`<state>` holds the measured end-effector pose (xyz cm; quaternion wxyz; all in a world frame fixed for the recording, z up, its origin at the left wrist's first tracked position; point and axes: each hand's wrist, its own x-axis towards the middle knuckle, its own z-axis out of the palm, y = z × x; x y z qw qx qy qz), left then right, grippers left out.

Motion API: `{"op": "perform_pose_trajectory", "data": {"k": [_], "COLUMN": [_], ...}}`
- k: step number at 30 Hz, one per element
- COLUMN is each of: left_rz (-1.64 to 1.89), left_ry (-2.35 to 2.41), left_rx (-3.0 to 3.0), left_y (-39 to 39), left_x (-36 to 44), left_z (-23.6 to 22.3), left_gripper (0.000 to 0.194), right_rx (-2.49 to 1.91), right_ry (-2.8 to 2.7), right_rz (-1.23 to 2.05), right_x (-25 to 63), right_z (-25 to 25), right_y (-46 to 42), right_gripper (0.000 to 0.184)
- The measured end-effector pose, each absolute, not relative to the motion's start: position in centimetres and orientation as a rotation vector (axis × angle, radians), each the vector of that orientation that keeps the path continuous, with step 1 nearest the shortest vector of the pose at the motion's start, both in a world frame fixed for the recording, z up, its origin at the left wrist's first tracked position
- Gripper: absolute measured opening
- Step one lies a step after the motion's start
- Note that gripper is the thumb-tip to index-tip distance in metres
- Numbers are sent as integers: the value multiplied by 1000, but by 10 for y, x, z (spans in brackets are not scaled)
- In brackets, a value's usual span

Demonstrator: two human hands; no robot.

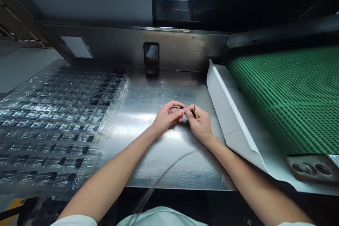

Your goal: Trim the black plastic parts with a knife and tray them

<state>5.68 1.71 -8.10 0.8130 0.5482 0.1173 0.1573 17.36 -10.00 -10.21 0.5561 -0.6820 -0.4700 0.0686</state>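
Over the middle of the metal worktop (159,155), my two hands meet at the fingertips. My left hand (167,118) is closed in a pinch on a small dark piece (181,107), mostly hidden by the fingers. Touching the same piece, the thumb and fingers of my right hand (200,124) are closed too. A slim pointed tool (195,111) with a brass-coloured body sticks up from between the right fingers. Its lower end is hidden, and I cannot tell its exact kind.
Clear plastic trays (53,120) with many pockets cover the left side, with dark pieces in some pockets. A phone (151,58) leans on the back panel. At right, a white guard (230,113) stands beside a green conveyor belt (296,95). A thin blurred cord (172,165) crosses the front.
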Motion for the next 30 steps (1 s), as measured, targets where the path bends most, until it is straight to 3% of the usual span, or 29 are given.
{"op": "perform_pose_trajectory", "data": {"k": [8,13,23,30], "left_rz": [476,593,555,505], "left_ry": [449,549,418,384], "left_rx": [811,613,608,646], "left_y": [22,26,11,8], "left_x": [61,63,63,62], "left_z": [-86,-87,-84,-83], "left_gripper": [28,23,27,17], "right_rx": [-1672,-1624,-1595,-1628], "right_ry": [-1065,-1172,-1426,-1483], "right_rz": [47,92,63,-23], "right_x": [174,167,158,162], "right_z": [-98,-103,-107,-114], "right_y": [-102,-101,-94,-94], "right_gripper": [43,25,21,22]}}
